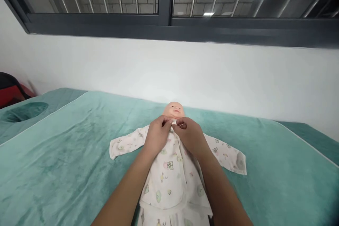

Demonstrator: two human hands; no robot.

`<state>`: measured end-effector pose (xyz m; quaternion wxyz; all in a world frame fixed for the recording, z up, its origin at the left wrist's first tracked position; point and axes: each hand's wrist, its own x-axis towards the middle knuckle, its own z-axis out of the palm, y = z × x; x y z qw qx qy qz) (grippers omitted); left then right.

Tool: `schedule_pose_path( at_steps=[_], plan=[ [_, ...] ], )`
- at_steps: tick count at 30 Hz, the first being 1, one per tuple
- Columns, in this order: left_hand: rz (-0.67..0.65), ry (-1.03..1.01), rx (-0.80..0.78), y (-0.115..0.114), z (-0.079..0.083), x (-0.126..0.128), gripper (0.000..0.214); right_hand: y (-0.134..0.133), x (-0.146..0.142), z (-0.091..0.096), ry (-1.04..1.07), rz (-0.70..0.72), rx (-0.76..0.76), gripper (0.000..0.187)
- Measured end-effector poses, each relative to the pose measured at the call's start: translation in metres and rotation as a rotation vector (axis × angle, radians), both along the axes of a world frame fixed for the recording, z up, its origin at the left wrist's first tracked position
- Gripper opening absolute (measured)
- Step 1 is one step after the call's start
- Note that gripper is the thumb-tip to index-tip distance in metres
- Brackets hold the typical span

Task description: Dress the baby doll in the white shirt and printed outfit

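A baby doll [174, 108] lies on its back, its head toward the wall. It wears a white baby shirt [166, 173] printed with small animals, and the sleeves stretch out to both sides. Pinched at the shirt's neckline, just below the doll's chin, are the fingers of my left hand [159, 132]. My right hand [191, 134] grips the neckline's other edge, its fingertips close to those of the left. The fastening between my fingers is mostly hidden. Below the shirt's hem, matching printed trousers [174, 218] show at the bottom edge.
A green plush cover [79, 155] spreads over the bed, with a round face hole [25, 111] at the far left. Behind stands a white wall [169, 67] under a dark-framed window [165, 31]. A red and black object [12, 91] sits at the left edge.
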<state>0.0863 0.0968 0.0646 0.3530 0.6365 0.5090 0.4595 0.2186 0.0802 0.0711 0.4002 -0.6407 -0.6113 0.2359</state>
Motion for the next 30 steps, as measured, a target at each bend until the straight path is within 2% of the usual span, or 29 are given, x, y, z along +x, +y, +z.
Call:
schedule_pose_path(
  at_steps=[4,6,11,14,19,25,30],
  plan=[
    [-0.067,-0.07,-0.06,0.002,0.008,0.003,0.018,-0.003,0.005,-0.005,0.039,-0.089,0.031,0.015],
    [-0.084,-0.085,-0.072,0.003,0.011,0.004,0.019,-0.005,0.006,-0.008,0.149,-0.126,0.059,0.017],
    [-0.136,-0.186,-0.11,0.003,0.011,0.005,0.02,-0.011,0.002,-0.011,0.433,-0.105,0.096,0.017],
    [-0.176,-0.227,-0.132,0.003,0.011,0.005,0.02,-0.015,0.001,-0.012,0.444,-0.13,0.114,0.016],
    [-0.21,-0.184,-0.163,0.003,0.011,0.005,0.018,-0.02,0.003,-0.019,0.492,-0.12,0.138,0.016],
    [-0.21,-0.241,-0.155,0.004,0.005,0.004,0.013,-0.016,0.005,-0.023,0.597,-0.127,0.185,0.016],
    [-0.191,-0.298,-0.152,0.001,0.001,0.003,0.014,-0.014,0.005,-0.021,0.555,-0.074,0.157,0.012]
  ],
)
